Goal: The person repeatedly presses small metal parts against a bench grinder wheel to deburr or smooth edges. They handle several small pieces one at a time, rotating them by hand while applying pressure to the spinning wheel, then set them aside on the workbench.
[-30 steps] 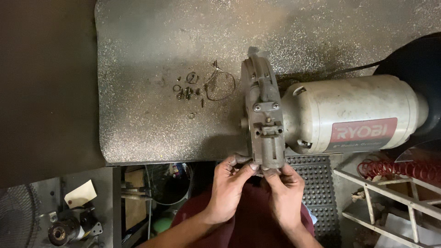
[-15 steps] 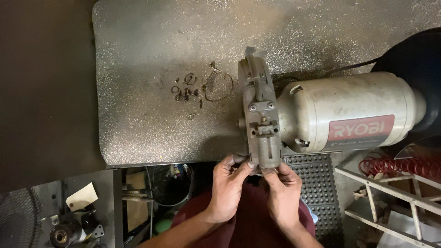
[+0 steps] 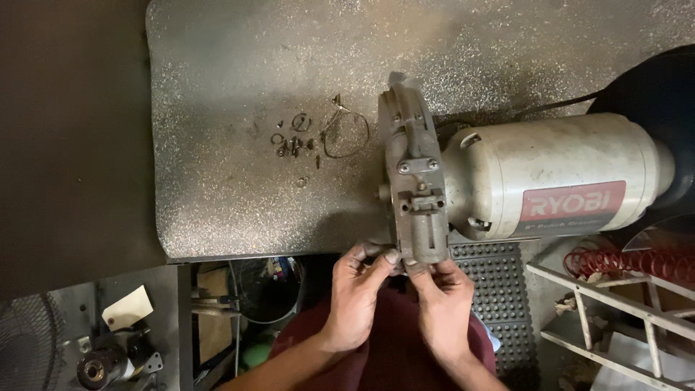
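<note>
We see the left hand [image 3: 356,293] and the right hand [image 3: 443,300] raised side by side at the near edge of the speckled metal workbench [image 3: 239,65], their fingertips pinched shut on the lower end of the grey wheel-guard bracket [image 3: 416,192] of a bench grinder [image 3: 543,177] lying on its side. Left of the bracket, well apart from our hands, lie loose washers and screws [image 3: 293,141] and a thin wire ring [image 3: 346,132]. A coiled red hose [image 3: 622,262] sits right of the hands, below the grinder's motor body.

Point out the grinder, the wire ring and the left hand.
grinder [image 3: 550,174], head view, on its pale motor body.
wire ring [image 3: 346,134], head view, on the loop's edge.
left hand [image 3: 358,289], head view, on its back.
</note>
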